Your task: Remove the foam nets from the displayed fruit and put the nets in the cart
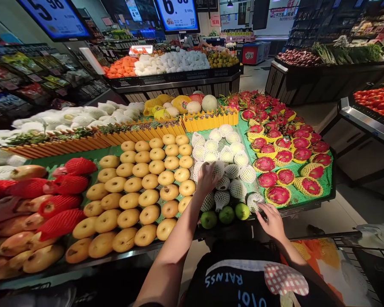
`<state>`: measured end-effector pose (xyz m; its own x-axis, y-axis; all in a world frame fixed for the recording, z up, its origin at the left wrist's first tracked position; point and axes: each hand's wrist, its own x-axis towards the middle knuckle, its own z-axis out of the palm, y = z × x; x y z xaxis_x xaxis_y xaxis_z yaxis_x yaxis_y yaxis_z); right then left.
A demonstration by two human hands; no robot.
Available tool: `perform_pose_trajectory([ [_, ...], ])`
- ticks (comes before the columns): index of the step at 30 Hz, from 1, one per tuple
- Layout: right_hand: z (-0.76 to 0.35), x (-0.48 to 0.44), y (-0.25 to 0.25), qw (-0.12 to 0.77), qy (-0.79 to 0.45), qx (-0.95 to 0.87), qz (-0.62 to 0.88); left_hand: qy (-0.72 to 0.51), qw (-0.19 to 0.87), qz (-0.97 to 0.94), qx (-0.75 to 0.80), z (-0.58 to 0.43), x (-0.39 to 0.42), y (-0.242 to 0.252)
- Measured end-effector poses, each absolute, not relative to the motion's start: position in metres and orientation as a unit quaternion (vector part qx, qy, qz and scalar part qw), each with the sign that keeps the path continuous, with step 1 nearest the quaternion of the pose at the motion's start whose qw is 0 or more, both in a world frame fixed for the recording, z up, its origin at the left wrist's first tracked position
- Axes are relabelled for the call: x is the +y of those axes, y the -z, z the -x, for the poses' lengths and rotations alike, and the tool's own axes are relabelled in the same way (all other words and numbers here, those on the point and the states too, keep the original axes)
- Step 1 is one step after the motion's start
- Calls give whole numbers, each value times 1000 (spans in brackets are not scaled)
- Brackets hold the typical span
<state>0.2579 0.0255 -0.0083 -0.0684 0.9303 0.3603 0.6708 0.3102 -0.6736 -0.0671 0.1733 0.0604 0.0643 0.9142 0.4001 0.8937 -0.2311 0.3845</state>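
While my left hand [207, 179] grips a netted fruit [219, 169] mid-frame, my right hand [272, 219] lies open on the front netted fruit [254, 201]. Three green fruits [226, 214] below them look not yet wrapped.

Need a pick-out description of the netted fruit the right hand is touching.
On the green-matted stand, find the block of white netted fruit between the yellow pears and the dragon fruit. The target fruit sits at that block's front right corner, touched by the right hand. Unlike its neighbours, it lies directly right of three bare green fruits.
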Motion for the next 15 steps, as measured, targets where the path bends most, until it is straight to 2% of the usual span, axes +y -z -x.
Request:
perform_pose_trajectory([
  [8, -242, 26, 3, 281, -225, -759, 542, -412, 10, -633, 656, 62, 121, -37],
  [12, -238, 15, -8, 334, -275, -720, 543, -399, 25, -662, 634, 50, 91, -24],
  [15, -232, 7, -17, 394, -416, -636, 516, -324, 87, -772, 540, 24, 62, -7],
])
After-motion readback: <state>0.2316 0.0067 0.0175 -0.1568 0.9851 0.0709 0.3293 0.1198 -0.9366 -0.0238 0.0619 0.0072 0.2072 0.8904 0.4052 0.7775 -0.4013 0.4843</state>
